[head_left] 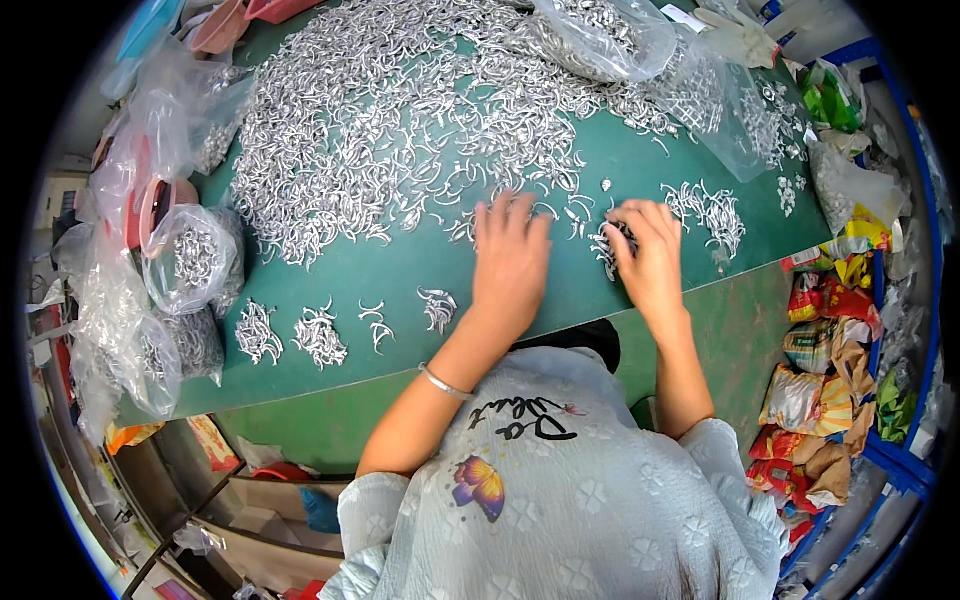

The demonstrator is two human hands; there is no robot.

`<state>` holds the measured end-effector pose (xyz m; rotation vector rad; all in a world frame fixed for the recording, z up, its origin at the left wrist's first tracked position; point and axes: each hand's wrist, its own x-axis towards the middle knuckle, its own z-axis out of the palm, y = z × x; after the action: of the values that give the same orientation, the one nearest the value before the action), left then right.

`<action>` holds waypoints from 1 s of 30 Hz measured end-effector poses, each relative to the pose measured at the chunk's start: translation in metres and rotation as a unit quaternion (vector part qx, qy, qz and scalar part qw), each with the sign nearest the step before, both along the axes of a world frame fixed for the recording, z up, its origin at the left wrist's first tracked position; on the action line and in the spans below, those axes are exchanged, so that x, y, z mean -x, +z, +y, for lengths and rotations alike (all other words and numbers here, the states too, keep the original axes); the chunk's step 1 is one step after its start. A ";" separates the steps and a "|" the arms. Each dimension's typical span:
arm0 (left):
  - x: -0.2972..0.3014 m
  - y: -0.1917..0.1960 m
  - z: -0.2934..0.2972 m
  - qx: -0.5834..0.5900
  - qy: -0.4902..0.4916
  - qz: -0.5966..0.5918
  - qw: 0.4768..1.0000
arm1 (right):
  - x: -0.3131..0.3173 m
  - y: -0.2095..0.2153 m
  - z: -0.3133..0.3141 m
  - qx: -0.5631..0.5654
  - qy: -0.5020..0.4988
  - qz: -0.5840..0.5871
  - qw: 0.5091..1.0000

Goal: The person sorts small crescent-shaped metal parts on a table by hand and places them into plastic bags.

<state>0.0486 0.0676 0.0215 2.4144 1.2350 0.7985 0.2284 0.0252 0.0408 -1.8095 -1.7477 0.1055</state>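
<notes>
Small, curved silver pieces lie in a broad heap [330,130] across the upper middle of the frame, thinning out toward the centre. The left hand [512,265] reaches to the heap's lower edge with its fingers slightly apart; the fingertips are blurred, so I cannot tell whether they hold a piece. Right of it, the right hand [650,243] curves over a small cluster [610,258] of pieces, its thumb and fingers bent around them; whether it grips any is unclear. A loose pile [718,215] lies just beyond this hand, to the right. Four smaller groups [319,336] sit in a row at lower left on the green table [560,292]. Farther out, clear bags [190,265] of pieces stand at the left edge, another bag [615,45] lies at upper right, and colourful packages [805,398] fill the far right beside blue shelving [892,455].
</notes>
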 end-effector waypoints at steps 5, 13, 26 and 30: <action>-0.012 -0.007 0.004 -0.021 0.030 0.065 0.997 | 0.018 -0.009 0.024 0.035 0.026 -0.019 0.999; -0.003 -0.003 0.010 -0.029 0.047 -0.012 0.998 | -0.031 -0.002 0.024 0.064 -0.053 0.071 0.994; -0.011 -0.001 0.008 -0.014 0.060 0.009 0.998 | -0.041 0.001 0.022 0.078 -0.006 0.090 0.993; -0.017 -0.002 0.005 0.002 0.032 0.031 0.999 | -0.020 0.001 0.028 0.075 0.050 0.001 0.996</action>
<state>0.0656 0.0725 0.0196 2.4254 1.3427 0.7431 0.2483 0.0532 0.0414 -1.8234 -1.8738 0.2853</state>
